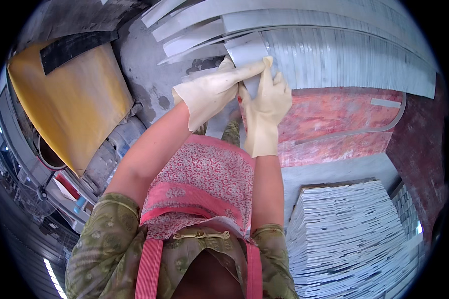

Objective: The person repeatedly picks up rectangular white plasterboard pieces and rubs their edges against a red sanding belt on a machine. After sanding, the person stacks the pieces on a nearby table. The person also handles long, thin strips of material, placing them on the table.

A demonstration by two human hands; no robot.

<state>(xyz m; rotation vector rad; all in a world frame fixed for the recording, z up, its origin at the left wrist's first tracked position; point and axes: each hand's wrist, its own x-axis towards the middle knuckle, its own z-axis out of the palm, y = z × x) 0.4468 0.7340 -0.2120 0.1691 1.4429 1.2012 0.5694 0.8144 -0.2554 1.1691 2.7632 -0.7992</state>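
Both my hands wear cream rubber gloves and meet at the near end of a pale flat strip. My left hand reaches across from the left, its forefinger laid over the strip toward the other glove. From below, my right hand grips the strip's right side, forefinger raised and the other fingers curled. The gloves hide part of the strip's near end. Just right of it, a long row of similar pale strips lies closely side by side.
Long curved pale strips lie at the far side. A worn red board is beneath the row, at right. Near right stands a tall stack of thin pale sheets. A yellow sheet and a fan are at left.
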